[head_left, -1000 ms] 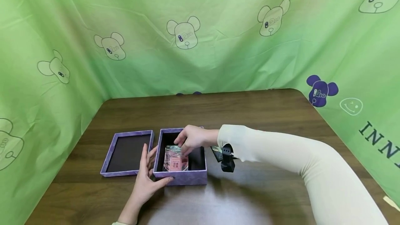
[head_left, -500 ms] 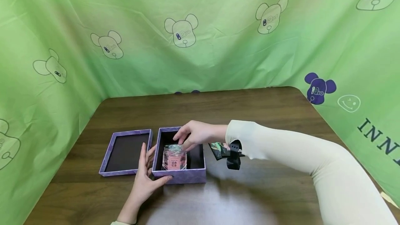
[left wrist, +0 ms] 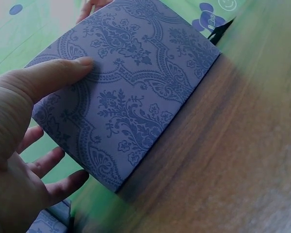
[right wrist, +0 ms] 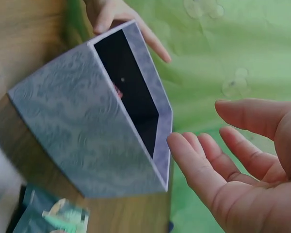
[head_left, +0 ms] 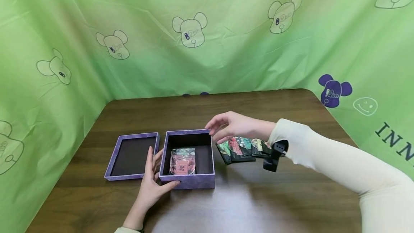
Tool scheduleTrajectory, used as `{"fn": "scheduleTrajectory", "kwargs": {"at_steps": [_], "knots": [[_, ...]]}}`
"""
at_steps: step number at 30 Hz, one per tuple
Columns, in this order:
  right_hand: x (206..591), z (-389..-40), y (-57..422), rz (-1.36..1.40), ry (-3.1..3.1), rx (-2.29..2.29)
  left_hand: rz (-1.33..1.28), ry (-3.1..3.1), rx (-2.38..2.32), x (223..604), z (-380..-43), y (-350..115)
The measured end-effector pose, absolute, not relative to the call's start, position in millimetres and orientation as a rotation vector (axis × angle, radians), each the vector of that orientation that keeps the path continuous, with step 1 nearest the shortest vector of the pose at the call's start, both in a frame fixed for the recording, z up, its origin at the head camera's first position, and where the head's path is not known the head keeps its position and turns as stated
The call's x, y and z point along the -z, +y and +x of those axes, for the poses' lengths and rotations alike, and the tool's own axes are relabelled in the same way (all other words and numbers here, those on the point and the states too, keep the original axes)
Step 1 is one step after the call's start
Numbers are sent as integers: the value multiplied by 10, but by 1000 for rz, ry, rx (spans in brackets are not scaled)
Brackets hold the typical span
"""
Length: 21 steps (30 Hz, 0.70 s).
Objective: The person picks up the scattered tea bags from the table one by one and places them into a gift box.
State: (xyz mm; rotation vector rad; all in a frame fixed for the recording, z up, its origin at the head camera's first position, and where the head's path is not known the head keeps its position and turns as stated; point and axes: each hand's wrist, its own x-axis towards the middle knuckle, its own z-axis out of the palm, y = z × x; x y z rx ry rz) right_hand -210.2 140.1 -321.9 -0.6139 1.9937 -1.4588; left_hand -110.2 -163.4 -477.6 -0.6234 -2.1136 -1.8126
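A purple patterned box (head_left: pixel 197 182) with a black inside stands without its lid. In it, at the left, lies a pink tea sachet (head_left: pixel 182 161) with a dark green top. My left hand (head_left: pixel 151 186) holds the box's front left corner, thumb on the front face, fingers along the left side; the left wrist view shows the thumb (left wrist: pixel 63 77) against the floral paper. My right hand (head_left: pixel 234 127) hovers by the box's back right corner with relaxed fingers and nothing between them. Several dark tea sachets (head_left: pixel 237 150) lie fanned out below it, right of the box.
The box lid (head_left: pixel 132 157) lies inside-up on the wooden table (head_left: pixel 291 197), left of the box and close to my left hand. A green printed curtain (head_left: pixel 226 64) hangs around the table's back and sides.
My right hand has lifted out of the box and moved right, past its right wall. The pink tea sachet stays inside. More of the fanned sachets shows. My left hand keeps its place.
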Motion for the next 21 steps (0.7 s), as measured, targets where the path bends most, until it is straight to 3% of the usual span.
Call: {"fn": "scheduleTrajectory", "kwargs": {"at_steps": [21], "knots": [[3446,-2095,2384,-424,2038,1622,-623,-2110,1818,4785,-1106,-1635]]}}
